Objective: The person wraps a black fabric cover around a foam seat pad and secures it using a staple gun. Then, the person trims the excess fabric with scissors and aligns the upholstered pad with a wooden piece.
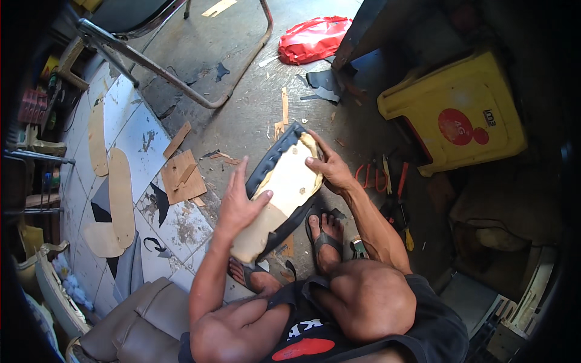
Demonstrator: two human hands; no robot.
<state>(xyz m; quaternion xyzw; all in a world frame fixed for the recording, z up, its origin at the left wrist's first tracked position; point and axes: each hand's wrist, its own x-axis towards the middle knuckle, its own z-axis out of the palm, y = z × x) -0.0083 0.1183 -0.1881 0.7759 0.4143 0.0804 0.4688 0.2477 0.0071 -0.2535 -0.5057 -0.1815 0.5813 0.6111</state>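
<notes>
A padded panel [289,181] sits aslant above the floor [242,130], in front of the knees [381,296], pale face up, seemingly to keep the folded dark cover [270,162] in view. The right grip [333,170] pinches its far edge, thumb on the face; the left grip [238,204] spreads wide along the side, apparently steadying it. A yellow-handled tool [410,240] lies to the right, likely within reach.

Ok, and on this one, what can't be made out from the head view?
- Underside of the padded board: in the head view, it faces away.
- Most fingers of the right hand: head view, behind the board.
- Inside of the red plastic bundle: head view, covered by the plastic.
- Top of the chair: head view, cut off by the upper edge.
- Small greenish thing by the right knee: head view, too small to identify.
</notes>
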